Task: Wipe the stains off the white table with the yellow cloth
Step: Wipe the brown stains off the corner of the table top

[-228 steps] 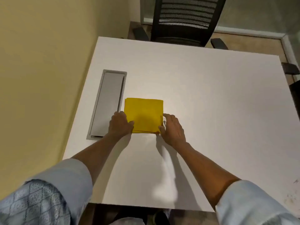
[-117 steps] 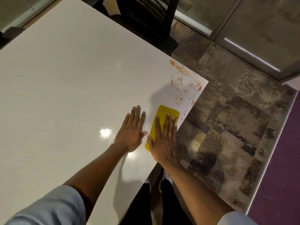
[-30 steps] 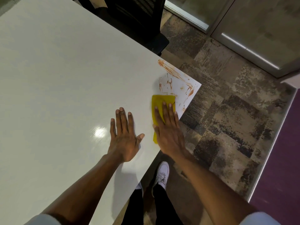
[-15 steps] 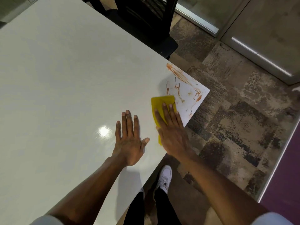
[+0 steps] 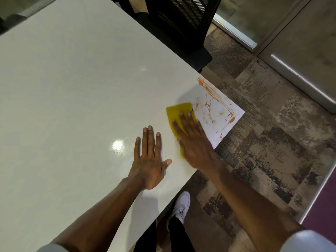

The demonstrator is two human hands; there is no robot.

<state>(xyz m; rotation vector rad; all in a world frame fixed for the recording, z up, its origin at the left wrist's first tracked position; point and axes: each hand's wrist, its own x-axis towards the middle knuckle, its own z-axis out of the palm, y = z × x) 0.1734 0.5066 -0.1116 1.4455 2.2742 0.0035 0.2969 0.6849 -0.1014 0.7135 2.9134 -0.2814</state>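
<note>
The white table point(image 5: 72, 88) fills the left of the view. Orange-brown stains point(image 5: 212, 99) streak its right corner, along both edges and between them. A folded yellow cloth point(image 5: 177, 110) lies flat on the table just left of the stains. My right hand point(image 5: 192, 140) presses flat on the cloth's near part, fingers together, covering much of it. My left hand point(image 5: 149, 160) rests palm-down on the bare table to the left of the cloth, fingers spread, holding nothing.
A black mesh office chair point(image 5: 180, 24) stands at the table's far edge. Patterned carpet point(image 5: 263, 151) spreads right of the corner, with glass partition frames point(image 5: 291, 70) beyond. My white shoe point(image 5: 181, 206) shows below the table's near edge.
My right hand has kept the cloth pressed on the table beside the stains, shifting it slightly; some of the streaks nearest the cloth look thinner. My left hand has stayed flat.
</note>
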